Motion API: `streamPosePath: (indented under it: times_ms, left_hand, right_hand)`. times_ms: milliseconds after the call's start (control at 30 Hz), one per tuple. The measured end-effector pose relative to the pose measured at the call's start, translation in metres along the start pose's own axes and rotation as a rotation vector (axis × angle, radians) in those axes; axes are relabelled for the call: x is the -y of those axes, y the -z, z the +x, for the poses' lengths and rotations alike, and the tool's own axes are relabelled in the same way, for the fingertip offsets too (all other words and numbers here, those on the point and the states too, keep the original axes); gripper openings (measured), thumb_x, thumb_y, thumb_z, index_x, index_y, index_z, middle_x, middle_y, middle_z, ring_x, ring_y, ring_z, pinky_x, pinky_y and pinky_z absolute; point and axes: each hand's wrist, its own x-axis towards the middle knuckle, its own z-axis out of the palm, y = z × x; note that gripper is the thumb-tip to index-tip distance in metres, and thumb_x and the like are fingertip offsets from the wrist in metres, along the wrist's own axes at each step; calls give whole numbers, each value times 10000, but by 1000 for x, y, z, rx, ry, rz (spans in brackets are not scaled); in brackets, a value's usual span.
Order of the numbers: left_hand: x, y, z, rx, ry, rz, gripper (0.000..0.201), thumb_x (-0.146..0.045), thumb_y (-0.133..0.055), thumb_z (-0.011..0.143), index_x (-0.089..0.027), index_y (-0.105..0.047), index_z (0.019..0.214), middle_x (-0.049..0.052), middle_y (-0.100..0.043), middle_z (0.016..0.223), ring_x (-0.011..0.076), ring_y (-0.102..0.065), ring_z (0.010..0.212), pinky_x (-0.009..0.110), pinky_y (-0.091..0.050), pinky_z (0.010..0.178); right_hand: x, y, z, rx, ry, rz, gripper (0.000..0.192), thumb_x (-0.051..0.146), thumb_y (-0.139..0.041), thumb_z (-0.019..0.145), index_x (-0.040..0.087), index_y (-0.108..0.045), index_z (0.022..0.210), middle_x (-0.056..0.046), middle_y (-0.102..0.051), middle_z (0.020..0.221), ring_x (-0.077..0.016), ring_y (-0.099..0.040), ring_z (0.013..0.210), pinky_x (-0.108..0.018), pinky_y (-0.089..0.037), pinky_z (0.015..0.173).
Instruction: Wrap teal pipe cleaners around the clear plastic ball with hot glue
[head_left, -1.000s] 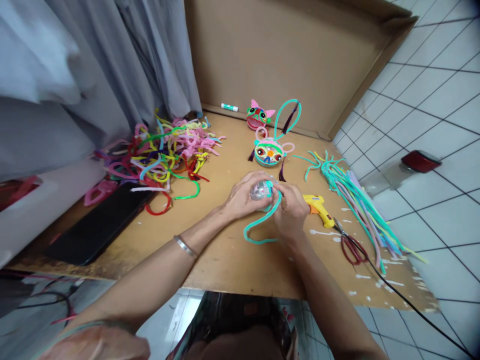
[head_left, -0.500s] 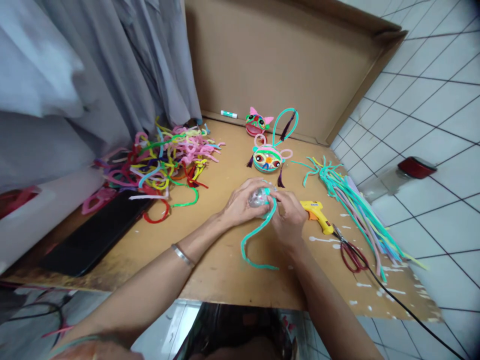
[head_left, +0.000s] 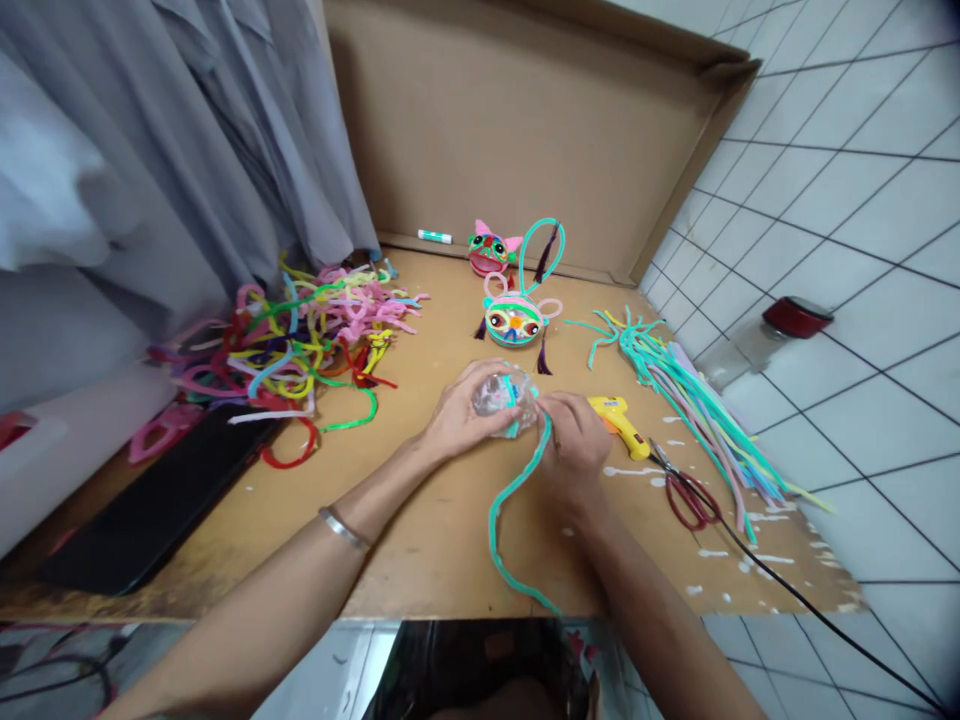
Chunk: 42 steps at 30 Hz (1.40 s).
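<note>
My left hand (head_left: 459,408) is wrapped round a clear plastic piece (head_left: 491,394), round like a cut bottle base, with a turquoise strip across it. At its right side my right hand (head_left: 576,432) pinches a turquoise pipe cleaner (head_left: 504,490), whose long tail curves down to the table's front edge. Whether the pipe cleaner's upper end is joined to the plastic is hidden by the fingers. Just beyond the hands sits a finished-looking animal face (head_left: 514,320) with pink ear loops, purple tassels and a turquoise handle. A smaller pink-eared face (head_left: 489,252) stands behind it.
A tangled heap of pipe cleaners (head_left: 330,330) lies left, beside a black slab (head_left: 161,500). To the right are a yellow glue gun (head_left: 621,424), red-handled scissors (head_left: 688,498), a pipe-cleaner bundle (head_left: 682,390) and a jar (head_left: 750,345). A glue stick (head_left: 435,237) lies by the cardboard.
The plastic piece has turned and shows more of its face. My right hand has drawn slightly away from it, and the pipe cleaner's tail hangs lower. The whole view has shifted a little.
</note>
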Motion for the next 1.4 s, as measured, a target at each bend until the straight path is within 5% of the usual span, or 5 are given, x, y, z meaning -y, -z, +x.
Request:
streamPosePath:
  times_ms: [233, 467, 867, 1200, 1400]
  left_hand:
    - [3, 3, 5, -35, 151, -83, 505, -445, -743, 711, -192, -606, 1126, 67, -690, 1103, 224, -660, 981, 366, -546, 899]
    - [5, 3, 7, -58, 174, -90, 524, -463, -742, 676, -182, -600, 1095, 45, -680, 1014, 205, -639, 914, 331, -545, 841]
    - [5, 1, 8, -50, 133, -131, 512, -462, -722, 688, -187, -590, 1100, 53, -681, 1068, 199, -634, 962, 330, -529, 888]
    - [5, 1, 8, -46, 136, -144, 526, -458, -725, 684, -188, -594, 1116, 59, -681, 1079, 207, -640, 976, 341, -526, 900]
    - [5, 1, 7, -34, 125, -106, 519, -461, -720, 708, -179, -582, 1122, 66, -680, 1074, 206, -651, 959, 343, -542, 883]
  right_hand:
    - [1, 11, -26, 490, -54, -26, 439, 13, -378, 888, 145, -624, 1226, -116, -733, 1006, -200, -664, 940, -316, -529, 834]
    - [-31, 26, -16, 358, -277, -254, 376, 119, -363, 924, 133, -641, 1176, -152, -714, 1107, -248, -629, 1021, -379, -469, 887]
    - [-54, 39, -3, 685, -538, -757, 535, 460, -519, 909, -25, -630, 1106, -313, -642, 1102, -406, -568, 1043, -479, -389, 826]
    - [14, 79, -28, 1029, -432, -265, 174, 246, -627, 843, 202, -578, 682, -33, -669, 721, -170, -582, 643, -284, -267, 562]
    - [-14, 56, -6, 702, -699, 56, 208, 236, -537, 861, 208, -498, 659, 14, -620, 576, -122, -505, 516, -235, -331, 530]
